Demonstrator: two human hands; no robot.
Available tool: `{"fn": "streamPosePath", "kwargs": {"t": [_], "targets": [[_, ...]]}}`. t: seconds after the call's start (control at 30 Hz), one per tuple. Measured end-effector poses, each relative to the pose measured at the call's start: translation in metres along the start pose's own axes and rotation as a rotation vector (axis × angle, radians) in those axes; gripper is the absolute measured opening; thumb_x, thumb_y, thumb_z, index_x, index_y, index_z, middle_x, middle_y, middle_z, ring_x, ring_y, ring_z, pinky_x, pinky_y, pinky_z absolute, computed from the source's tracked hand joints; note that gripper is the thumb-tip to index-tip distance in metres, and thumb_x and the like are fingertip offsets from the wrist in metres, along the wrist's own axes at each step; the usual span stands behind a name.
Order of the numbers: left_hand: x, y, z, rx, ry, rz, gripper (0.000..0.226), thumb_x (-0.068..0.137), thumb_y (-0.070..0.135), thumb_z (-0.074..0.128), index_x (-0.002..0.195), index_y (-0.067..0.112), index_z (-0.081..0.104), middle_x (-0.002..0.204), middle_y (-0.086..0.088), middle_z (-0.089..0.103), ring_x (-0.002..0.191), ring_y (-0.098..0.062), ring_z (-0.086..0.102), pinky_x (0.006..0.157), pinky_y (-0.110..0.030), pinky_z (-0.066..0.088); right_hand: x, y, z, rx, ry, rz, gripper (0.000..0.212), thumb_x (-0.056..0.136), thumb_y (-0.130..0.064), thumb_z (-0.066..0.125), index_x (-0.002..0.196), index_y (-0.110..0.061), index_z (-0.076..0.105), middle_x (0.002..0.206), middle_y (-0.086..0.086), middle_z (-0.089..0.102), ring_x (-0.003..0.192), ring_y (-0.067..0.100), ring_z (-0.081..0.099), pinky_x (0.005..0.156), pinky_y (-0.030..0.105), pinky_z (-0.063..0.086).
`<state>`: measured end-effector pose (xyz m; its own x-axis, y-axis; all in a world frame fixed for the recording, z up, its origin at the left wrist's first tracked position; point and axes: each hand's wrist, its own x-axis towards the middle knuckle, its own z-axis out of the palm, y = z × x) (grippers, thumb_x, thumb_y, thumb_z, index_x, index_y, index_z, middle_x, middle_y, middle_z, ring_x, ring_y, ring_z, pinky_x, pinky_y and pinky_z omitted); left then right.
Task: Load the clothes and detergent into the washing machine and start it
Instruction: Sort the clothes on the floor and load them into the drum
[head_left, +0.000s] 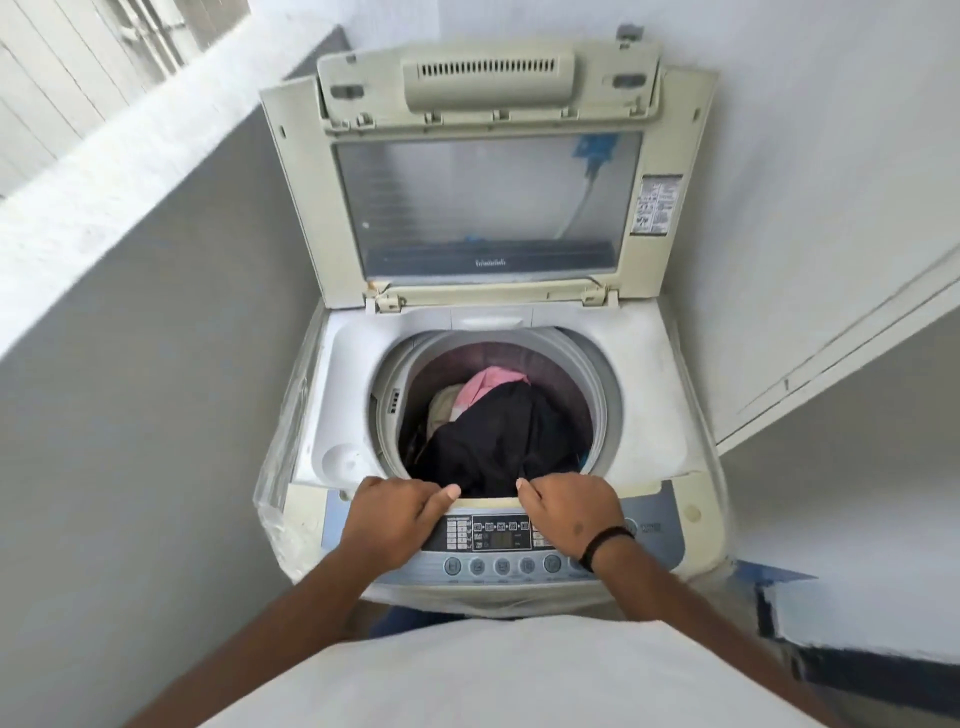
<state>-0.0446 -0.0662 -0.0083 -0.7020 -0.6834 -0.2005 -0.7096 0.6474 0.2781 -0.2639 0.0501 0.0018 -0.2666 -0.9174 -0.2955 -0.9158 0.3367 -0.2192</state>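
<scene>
The top-loading washing machine (660, 395) stands with its lid (483, 208) raised against the wall. In the drum (602, 395) lie a black garment (498, 441), a pink cloth (493, 382) and a beige piece (444, 405). My left hand (395, 514) and my right hand (566, 512) sit side by side at the drum's front rim, above the control panel (498, 551). Both hands' fingers curl over the rim onto the near edge of the black garment, which hangs from them into the drum. The fingertips are hidden. No detergent is in view.
A grey wall with a white ledge (130, 171) closes in the left side. A white wall and an open cabinet door (841, 338) are on the right. Clear plastic wrap (283, 467) covers the machine's left side. A blue hose (587, 171) shows through the lid's window.
</scene>
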Motion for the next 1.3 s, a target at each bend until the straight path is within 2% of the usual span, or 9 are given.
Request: {"fn": "streamPosePath", "kwargs": {"t": [0.13,0.43,0.53,0.6,0.67,0.87,1.0,1.17,1.3], "targets": [[0.001,-0.007,-0.003,-0.021,-0.062,0.050,0.056,0.103,0.059,0.020,0.070,0.024,0.049,0.067,0.007,0.061,0.066,-0.012,0.055,0.076,-0.034,0.041,-0.001,-0.001,-0.001,-0.028,0.015,0.027,0.054,0.102,-0.046,0.023,0.058,-0.019,0.040,0.058,-0.002,0.047,0.062,0.023,0.051,0.062,0.034,0.036],[-0.003,-0.016,-0.014,-0.022,-0.130,0.166,0.050,0.105,0.057,0.019,0.099,0.030,0.061,0.094,0.006,0.072,0.092,-0.020,0.066,0.081,-0.035,0.046,-0.022,-0.029,0.006,0.007,0.154,0.249,0.051,0.102,-0.043,0.025,0.060,-0.024,0.046,0.061,-0.006,0.050,0.071,0.021,0.051,0.089,0.040,0.042],[-0.001,-0.022,-0.006,-0.021,-0.086,0.187,0.053,0.103,0.059,0.016,0.096,0.029,0.059,0.088,0.006,0.071,0.086,-0.019,0.066,0.078,-0.036,0.048,-0.042,-0.037,0.020,0.121,0.232,0.240,0.051,0.095,-0.049,0.023,0.107,-0.028,0.068,0.110,-0.007,0.066,0.113,0.020,0.056,0.109,0.042,0.032],[0.002,-0.024,-0.002,-0.023,-0.055,0.207,0.053,0.103,0.057,0.015,0.092,0.028,0.058,0.087,0.004,0.070,0.084,-0.021,0.066,0.077,-0.037,0.050,-0.060,-0.044,0.029,0.235,0.266,0.260,0.048,0.099,-0.047,0.035,0.136,-0.026,0.057,0.146,-0.007,0.050,0.141,0.020,0.034,0.117,0.042,0.021],[0.005,-0.024,0.001,-0.022,-0.039,0.213,0.051,0.104,0.055,0.018,0.088,0.026,0.057,0.086,0.003,0.070,0.084,-0.024,0.065,0.076,-0.038,0.051,-0.079,-0.053,0.037,0.296,0.300,0.278,0.047,0.101,-0.039,0.047,0.145,-0.024,0.049,0.159,-0.007,0.033,0.150,0.018,0.019,0.119,0.041,0.018],[0.000,-0.023,0.005,-0.083,0.037,0.162,0.047,0.100,0.042,0.027,0.070,0.021,0.056,0.076,-0.001,0.068,0.081,-0.031,0.064,0.069,-0.039,0.046,-0.169,-0.050,0.059,0.533,0.574,0.569,0.040,0.097,-0.029,0.062,0.135,-0.018,0.060,0.145,-0.001,0.053,0.135,0.009,0.046,0.112,0.027,0.037],[0.001,0.001,0.004,-0.347,0.176,0.127,0.038,0.095,0.041,0.041,0.111,0.026,0.073,0.111,-0.006,0.073,0.111,-0.035,0.061,0.092,-0.047,0.045,-0.251,-0.041,0.063,0.533,0.693,0.784,0.030,0.095,-0.024,0.064,0.123,-0.014,0.067,0.125,-0.001,0.065,0.118,0.012,0.058,0.101,0.021,0.040],[-0.044,0.109,0.021,-0.378,0.231,0.597,0.054,0.095,0.050,0.043,0.133,0.016,0.062,0.139,-0.009,0.061,0.138,-0.038,0.043,0.112,-0.053,0.033,-0.349,-0.050,0.089,0.621,0.845,1.043,0.017,0.092,-0.022,0.066,0.108,-0.022,0.071,0.108,-0.008,0.069,0.098,0.010,0.065,0.090,0.030,0.052],[-0.125,0.194,0.056,-0.312,-0.063,0.901,0.063,0.093,0.061,0.034,0.141,0.025,0.056,0.148,-0.004,0.053,0.144,-0.033,0.037,0.117,-0.050,0.028,-0.429,-0.074,0.124,0.682,0.985,1.170,0.014,0.091,-0.024,0.067,0.104,-0.024,0.072,0.104,-0.011,0.069,0.094,0.004,0.066,0.089,0.028,0.052]]}}
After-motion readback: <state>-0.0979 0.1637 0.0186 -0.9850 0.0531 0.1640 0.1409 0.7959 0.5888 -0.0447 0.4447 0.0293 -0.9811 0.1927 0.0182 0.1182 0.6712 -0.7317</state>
